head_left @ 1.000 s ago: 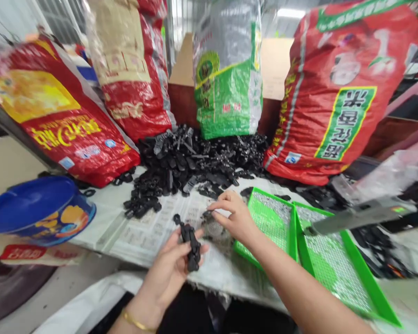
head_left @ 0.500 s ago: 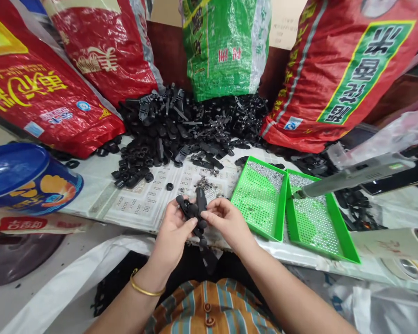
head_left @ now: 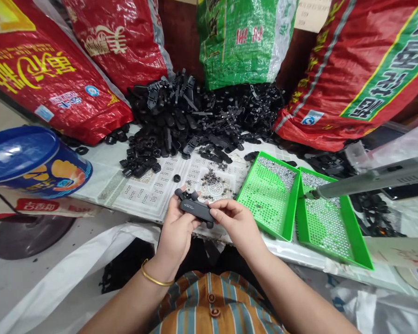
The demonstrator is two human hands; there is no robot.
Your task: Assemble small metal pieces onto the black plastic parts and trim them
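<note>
Between my two hands is a black plastic part [head_left: 197,211], a long flat body with small pale print on its upper face and rounded knobs at its ends. My left hand [head_left: 174,236] has its fingers closed around the left end and underside. With thumb and fingers, my right hand [head_left: 238,227] pinches the right end. The part is held above the table's front edge. Beyond it, tiny dark pieces [head_left: 216,178] lie scattered on the patterned table cover [head_left: 139,197], with a small black ring [head_left: 177,178] to their left.
A large heap of black plastic parts [head_left: 181,116] lies at the back, below red sacks [head_left: 114,46] and a green sack [head_left: 244,46]. Two green perforated trays [head_left: 289,222] hold tiny silvery pieces. An electric screwdriver [head_left: 362,178] extends over the right tray. A blue tub [head_left: 38,157] stands left.
The black part has turned from upright to lying crosswise, its printed face now upward. My hands have shifted with it. The whole view has moved slightly.
</note>
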